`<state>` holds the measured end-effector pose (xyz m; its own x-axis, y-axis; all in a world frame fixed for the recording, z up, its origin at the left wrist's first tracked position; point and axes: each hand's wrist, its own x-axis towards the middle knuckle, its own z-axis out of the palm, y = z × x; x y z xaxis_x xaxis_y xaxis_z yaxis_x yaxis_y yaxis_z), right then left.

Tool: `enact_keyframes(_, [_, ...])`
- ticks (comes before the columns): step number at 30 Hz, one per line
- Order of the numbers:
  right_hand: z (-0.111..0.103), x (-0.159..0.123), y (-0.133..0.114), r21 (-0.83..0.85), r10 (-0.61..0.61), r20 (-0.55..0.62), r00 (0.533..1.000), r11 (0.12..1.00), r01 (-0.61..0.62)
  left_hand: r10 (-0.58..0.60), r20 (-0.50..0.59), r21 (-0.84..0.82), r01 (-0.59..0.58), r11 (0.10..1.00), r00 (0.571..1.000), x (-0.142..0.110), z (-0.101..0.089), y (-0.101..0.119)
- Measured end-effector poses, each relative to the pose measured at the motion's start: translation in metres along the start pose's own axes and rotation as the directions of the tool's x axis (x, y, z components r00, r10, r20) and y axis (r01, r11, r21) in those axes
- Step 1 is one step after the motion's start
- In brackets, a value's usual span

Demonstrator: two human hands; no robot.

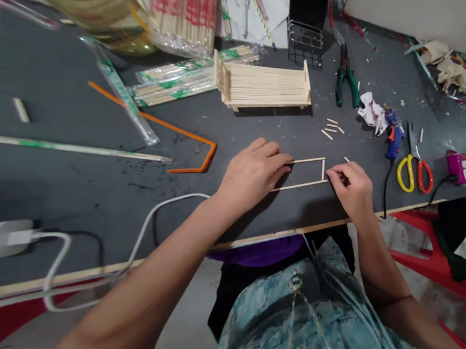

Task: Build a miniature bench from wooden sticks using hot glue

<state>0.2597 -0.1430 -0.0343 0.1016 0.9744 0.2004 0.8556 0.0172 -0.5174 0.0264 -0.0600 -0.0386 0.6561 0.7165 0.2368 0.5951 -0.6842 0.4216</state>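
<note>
A narrow rectangular frame of thin wooden sticks [308, 184] lies flat on the dark table, with a short crosspiece at its right end. My left hand [252, 168] is closed over the frame's left part, fingertips on the upper stick, and it hides that end. At the right end, my right hand [349, 180] has thumb and fingers pinched together beside the crosspiece. Whatever it may hold is too small to make out. Several short stick pieces [332, 129] lie beyond the frame. Farther back stands a small bed-like model of wooden sticks [267, 83].
To the right are a blue glue gun [393, 135], scissors [414, 163], pliers [345, 80] and crumpled paper [372, 114]. Packs of chopsticks [186, 17] lie at the back. An orange bent strip [178, 129] and a white cable [152, 213] occupy the left. A wooden edge [299, 230] borders the table.
</note>
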Motion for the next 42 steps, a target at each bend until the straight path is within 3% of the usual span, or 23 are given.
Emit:
enact_keyframes(8, [0.007,0.017,-0.015,-0.116,0.189,0.101,0.977,0.977,-0.177,0.008,-0.020,0.021,-0.008,1.000,1.000,0.000,0.007,0.000])
enact_keyframes(22, [0.002,0.022,-0.018,-0.083,0.223,0.176,0.959,0.974,-0.211,0.002,-0.051,0.017,-0.002,1.000,0.999,-0.002,0.010,-0.005])
enact_keyframes(35, [-0.004,0.019,-0.013,0.064,0.189,0.122,0.974,0.978,-0.198,-0.003,0.005,0.022,0.003,1.000,1.000,-0.001,0.007,-0.003])
enact_keyframes(42, [-0.023,0.005,0.001,0.067,0.163,-0.009,0.987,0.985,-0.162,-0.099,-0.112,-0.064,0.092,0.994,0.989,-0.014,-0.015,-0.007])
